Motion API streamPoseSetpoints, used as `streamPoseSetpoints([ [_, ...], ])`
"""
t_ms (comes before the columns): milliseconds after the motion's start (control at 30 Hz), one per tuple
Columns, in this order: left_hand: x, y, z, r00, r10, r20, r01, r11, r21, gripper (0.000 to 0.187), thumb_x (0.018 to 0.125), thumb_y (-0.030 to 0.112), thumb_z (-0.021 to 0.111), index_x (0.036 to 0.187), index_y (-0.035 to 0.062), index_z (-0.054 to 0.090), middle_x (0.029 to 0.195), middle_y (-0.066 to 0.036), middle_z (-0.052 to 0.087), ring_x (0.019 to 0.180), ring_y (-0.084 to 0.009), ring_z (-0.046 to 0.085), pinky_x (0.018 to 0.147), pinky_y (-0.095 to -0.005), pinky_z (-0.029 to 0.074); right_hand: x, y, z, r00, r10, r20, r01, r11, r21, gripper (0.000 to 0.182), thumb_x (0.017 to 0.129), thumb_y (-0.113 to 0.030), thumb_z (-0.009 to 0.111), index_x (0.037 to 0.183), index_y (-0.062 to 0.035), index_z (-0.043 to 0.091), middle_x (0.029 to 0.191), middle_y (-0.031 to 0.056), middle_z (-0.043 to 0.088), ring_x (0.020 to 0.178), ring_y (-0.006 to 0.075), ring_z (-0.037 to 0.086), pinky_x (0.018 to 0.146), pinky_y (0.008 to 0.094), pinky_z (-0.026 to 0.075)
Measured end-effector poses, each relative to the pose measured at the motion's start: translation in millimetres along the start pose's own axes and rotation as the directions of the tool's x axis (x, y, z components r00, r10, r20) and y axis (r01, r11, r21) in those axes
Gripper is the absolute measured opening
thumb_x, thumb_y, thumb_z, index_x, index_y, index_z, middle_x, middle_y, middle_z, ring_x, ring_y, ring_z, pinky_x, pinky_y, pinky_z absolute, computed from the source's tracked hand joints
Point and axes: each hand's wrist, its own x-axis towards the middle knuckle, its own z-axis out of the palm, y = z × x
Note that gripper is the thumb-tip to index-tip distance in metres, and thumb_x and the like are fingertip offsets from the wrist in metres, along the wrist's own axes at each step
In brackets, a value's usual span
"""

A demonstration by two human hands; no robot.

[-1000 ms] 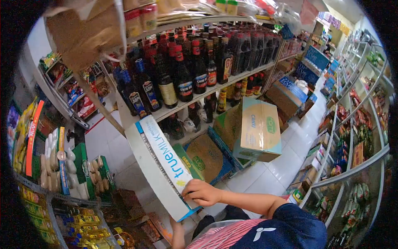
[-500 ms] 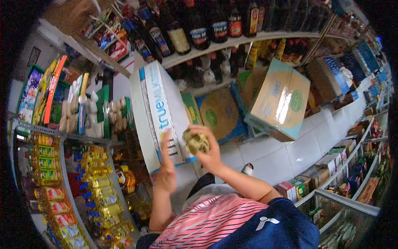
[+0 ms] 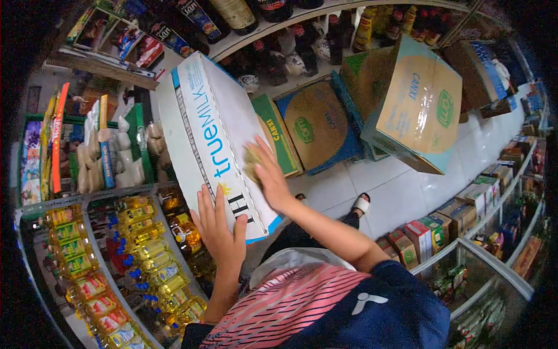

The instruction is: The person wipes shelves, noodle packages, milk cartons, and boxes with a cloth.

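A large white carton (image 3: 200,125) with blue "true MILK" lettering stands in front of me. My left hand (image 3: 224,230) lies on its lettered side near the close end, fingers spread, holding nothing. My right hand (image 3: 268,177) is at the carton's right face, closed around a crumpled yellow-green bundle (image 3: 252,163). Its fingers are blurred, and the bundle is partly hidden behind them, against the carton's surface.
Brown cartons (image 3: 314,125) rest on the tiled floor (image 3: 372,195), with a tilted one (image 3: 421,104) to their right. Dark bottles line the shelf (image 3: 279,26) at the back. Oil bottles (image 3: 148,244) fill the left racks, and a glass case (image 3: 465,262) stands lower right.
My left hand has come down flat onto the carton. My right hand has moved left and up with the bundle, onto the carton. The view has shifted, and the carton looks closer.
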Motion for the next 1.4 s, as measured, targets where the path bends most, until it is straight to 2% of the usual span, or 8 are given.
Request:
streamPoseSetpoints([
  [133, 0, -2, -2, 0.999, 0.011, 0.042, -0.012, 0.999, 0.030, 0.064, 0.079, 0.044, 0.049, 0.128, 0.0056, 0.034, 0.136, -0.019, 0.024, 0.127, -0.0340, 0.019, 0.100, -0.0524, 0.007, 124, -18, 31, 0.973, -0.222, 0.071, 0.224, 0.974, -0.020, 0.045, 0.083, -0.024, 0.048, 0.122, -0.0032, 0.042, 0.132, 0.0156, 0.034, 0.122, 0.0277, 0.032, 0.100, 0.0319, 0.023],
  [200, -1, -4, -3, 0.998, 0.014, 0.055, -0.016, 0.999, 0.040, 0.063, 0.078, 0.038, 0.051, 0.130, 0.0067, 0.032, 0.138, -0.017, 0.022, 0.128, -0.0337, 0.017, 0.101, -0.0509, 0.005, 184, 24, 46, 0.995, -0.080, 0.053, 0.052, 0.916, 0.398, 0.045, 0.085, -0.030, 0.046, 0.120, -0.0015, 0.044, 0.121, 0.0099, 0.047, 0.109, 0.0202, 0.043, 0.095, 0.0285, 0.029],
  [533, 1, -5, -8, 0.993, 0.045, 0.113, -0.047, 0.999, 0.013, 0.065, 0.077, 0.040, 0.051, 0.128, 0.0044, 0.033, 0.137, -0.018, 0.022, 0.128, -0.0347, 0.016, 0.101, -0.0515, 0.004, 142, 129, 29, 0.932, 0.327, -0.158, -0.284, 0.927, 0.246, 0.042, 0.085, -0.025, 0.048, 0.115, 0.0048, 0.047, 0.117, 0.0145, 0.050, 0.108, 0.0213, 0.045, 0.093, 0.0283, 0.032],
  [700, 0, -4, -6, 0.994, 0.026, 0.109, -0.030, 0.999, 0.028, 0.064, 0.077, 0.039, 0.052, 0.128, 0.0045, 0.034, 0.137, -0.018, 0.023, 0.128, -0.0348, 0.017, 0.101, -0.0515, 0.004, 227, 98, 47, 0.993, -0.082, -0.082, 0.097, 0.976, 0.196, 0.035, 0.083, -0.020, 0.050, 0.111, 0.0020, 0.049, 0.111, 0.0177, 0.052, 0.105, 0.0258, 0.048, 0.089, 0.0312, 0.036],
  [900, 1, 0, -7, 0.999, 0.006, 0.047, -0.006, 1.000, 0.002, 0.060, 0.076, 0.034, 0.055, 0.126, 0.0052, 0.038, 0.135, -0.017, 0.027, 0.127, -0.0338, 0.020, 0.101, -0.0511, 0.007, 143, 180, 2, 0.933, -0.359, -0.003, 0.271, 0.712, -0.648, 0.015, 0.078, -0.011, 0.047, 0.085, -0.0009, 0.055, 0.080, 0.0211, 0.053, 0.077, 0.0396, 0.050, 0.065, 0.0453, 0.039],
  [1167, -3, 0, 1, 0.992, -0.027, -0.124, 0.021, 0.999, -0.047, 0.052, 0.071, 0.027, 0.061, 0.118, 0.0095, 0.048, 0.131, -0.012, 0.037, 0.123, -0.0294, 0.031, 0.102, -0.0465, 0.016, -6, 130, -83, 0.888, -0.397, 0.230, 0.459, 0.763, -0.454, 0.008, 0.069, -0.005, 0.055, 0.077, -0.0043, 0.054, 0.077, 0.0155, 0.053, 0.073, 0.0329, 0.051, 0.063, 0.0409, 0.042],
  [1233, -3, -6, 8, 0.982, -0.057, -0.182, 0.036, 0.992, -0.117, 0.043, 0.073, 0.022, 0.060, 0.113, 0.0089, 0.052, 0.128, -0.011, 0.040, 0.122, -0.0286, 0.032, 0.102, -0.0457, 0.017, -47, 111, -124, 0.927, 0.197, 0.320, -0.016, 0.871, -0.490, 0.022, 0.081, -0.011, 0.053, 0.101, -0.0014, 0.054, 0.089, 0.0147, 0.057, 0.086, 0.0268, 0.056, 0.073, 0.0361, 0.044],
  [1400, 12, 46, 23, 0.928, -0.262, -0.266, 0.099, 0.860, -0.501, 0.025, 0.079, 0.011, 0.053, 0.102, 0.0011, 0.056, 0.123, -0.009, 0.046, 0.117, -0.0263, 0.038, 0.099, -0.0371, 0.026, -159, 106, -261, 0.939, 0.324, 0.116, -0.274, 0.909, -0.315, 0.020, 0.083, -0.013, 0.054, 0.100, -0.0024, 0.056, 0.078, 0.0041, 0.058, 0.063, 0.0107, 0.051, 0.056, 0.0242, 0.043],
])
